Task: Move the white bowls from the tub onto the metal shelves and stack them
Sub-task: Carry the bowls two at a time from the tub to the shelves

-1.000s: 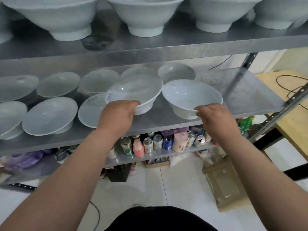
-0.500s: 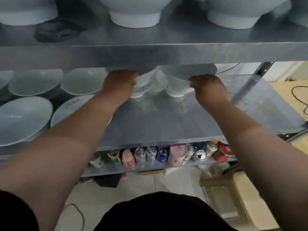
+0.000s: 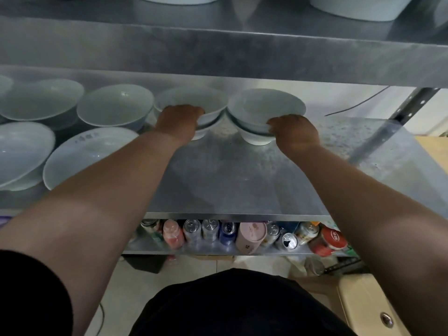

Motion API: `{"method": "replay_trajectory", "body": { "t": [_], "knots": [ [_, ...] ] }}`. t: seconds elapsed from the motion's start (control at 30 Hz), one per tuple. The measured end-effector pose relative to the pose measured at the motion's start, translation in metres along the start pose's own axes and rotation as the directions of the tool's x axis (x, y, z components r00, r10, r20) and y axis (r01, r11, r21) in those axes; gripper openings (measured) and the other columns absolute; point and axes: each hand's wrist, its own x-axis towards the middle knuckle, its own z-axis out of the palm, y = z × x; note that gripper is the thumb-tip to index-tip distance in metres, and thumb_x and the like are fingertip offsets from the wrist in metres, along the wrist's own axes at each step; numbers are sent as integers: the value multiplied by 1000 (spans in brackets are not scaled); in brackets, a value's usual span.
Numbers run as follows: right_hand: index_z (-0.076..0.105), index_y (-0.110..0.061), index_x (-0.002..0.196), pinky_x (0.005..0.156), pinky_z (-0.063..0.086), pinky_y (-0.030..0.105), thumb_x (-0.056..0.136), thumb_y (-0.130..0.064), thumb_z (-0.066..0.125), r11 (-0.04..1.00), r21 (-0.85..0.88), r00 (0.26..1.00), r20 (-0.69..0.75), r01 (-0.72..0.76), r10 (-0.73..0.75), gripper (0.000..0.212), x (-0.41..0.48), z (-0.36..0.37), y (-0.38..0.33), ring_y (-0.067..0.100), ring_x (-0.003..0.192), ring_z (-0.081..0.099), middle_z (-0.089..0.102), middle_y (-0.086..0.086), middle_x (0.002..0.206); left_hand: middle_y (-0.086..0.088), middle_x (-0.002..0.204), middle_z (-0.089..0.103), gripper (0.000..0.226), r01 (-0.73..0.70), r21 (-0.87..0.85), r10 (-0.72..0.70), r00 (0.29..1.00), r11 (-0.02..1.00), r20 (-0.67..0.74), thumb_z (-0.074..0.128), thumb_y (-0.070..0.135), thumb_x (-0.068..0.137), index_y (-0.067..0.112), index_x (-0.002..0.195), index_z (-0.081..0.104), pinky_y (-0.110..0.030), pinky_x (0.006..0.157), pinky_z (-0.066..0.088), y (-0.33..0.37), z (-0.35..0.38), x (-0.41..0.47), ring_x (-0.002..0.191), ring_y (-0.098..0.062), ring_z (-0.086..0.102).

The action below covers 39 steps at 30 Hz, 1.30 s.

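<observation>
Left hand (image 3: 180, 120) grips the left bowl (image 3: 191, 101), right hand (image 3: 294, 132) the right bowl (image 3: 265, 105), apparently stacking at the shelf's (image 3: 242, 180) back; next, release.

On my feed a pink cup (image 3: 251, 236) lies on its side among a row of drinks. Just left of it I see a blue can (image 3: 227, 235), then two silver cans (image 3: 210, 230), then a reddish bottle (image 3: 172, 235). Right of the cup a tipped can (image 3: 289, 241) shows its top, with a red-lidded jar (image 3: 333, 238) beyond. Below-left of the cup a black box (image 3: 145, 263) sits on the tiled floor (image 3: 194, 265). Below-right is a beige stool (image 3: 363, 309). High above-right runs a black cable (image 3: 356, 104).
</observation>
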Motion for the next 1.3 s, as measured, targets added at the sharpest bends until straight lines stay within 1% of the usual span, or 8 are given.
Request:
{"method": "replay_trajectory", "body": {
  "t": [0.13,0.23,0.3,0.57,0.7,0.87,1.03,1.3],
  "knots": [
    [62,-27,124,92,51,41,98,-18,40,999,45,995,98,28,-32,34,3,0,-2,33,111,59,64,7,121,-20,119,59,29,-21,-30,24,996,999,87,48,13,93,11,122,54,-44,84,44,-6,4,0,106,-40,58],
    [63,-25,116,93,49,42,97,-40,39,987,144,973,207,77,-106,34,6,-9,-1,30,111,57,63,3,117,-22,118,59,27,-14,-92,29,987,996,160,50,22,92,10,115,53,-42,83,45,-9,6,0,104,-40,56],
    [58,-27,119,93,49,42,90,-52,51,987,125,956,261,100,-130,40,9,-11,-4,28,112,56,62,-1,120,-21,113,60,33,-18,-73,31,980,997,194,58,30,90,9,114,52,-39,77,42,-9,5,2,101,-40,57],
    [59,-24,119,85,48,38,95,-19,48,994,-40,980,179,102,-93,27,3,9,0,32,112,58,63,5,117,-22,110,61,19,-19,-26,22,991,999,134,55,15,89,8,107,58,-39,76,41,4,11,0,100,-40,58],
    [59,-22,124,89,50,38,94,-14,50,991,-57,981,160,118,-107,32,-25,10,25,34,110,60,65,7,116,-22,104,61,14,-43,-70,52,991,997,123,54,17,91,7,99,57,-38,73,41,30,9,-20,95,-40,59],
    [62,-17,113,71,45,34,89,-6,50,991,-71,982,157,115,-102,29,-76,10,52,34,94,63,69,8,100,-18,97,63,12,-117,-94,124,990,989,72,57,18,89,9,96,58,-39,68,42,69,5,-50,88,-39,60],
    [63,-16,106,67,35,30,85,-4,50,992,-105,988,140,74,-59,28,-115,7,79,34,86,63,70,7,90,-9,93,62,8,-156,-86,163,984,984,77,54,18,93,13,99,56,-34,61,32,112,7,-67,74,-27,50],
    [64,-17,105,64,31,29,81,0,54,989,-148,992,128,-1,20,31,-138,6,112,32,76,61,68,6,80,-9,100,62,16,-149,-87,157,983,985,95,53,23,96,13,108,55,-34,64,35,144,-2,-53,85,-30,56]
  ]
}}
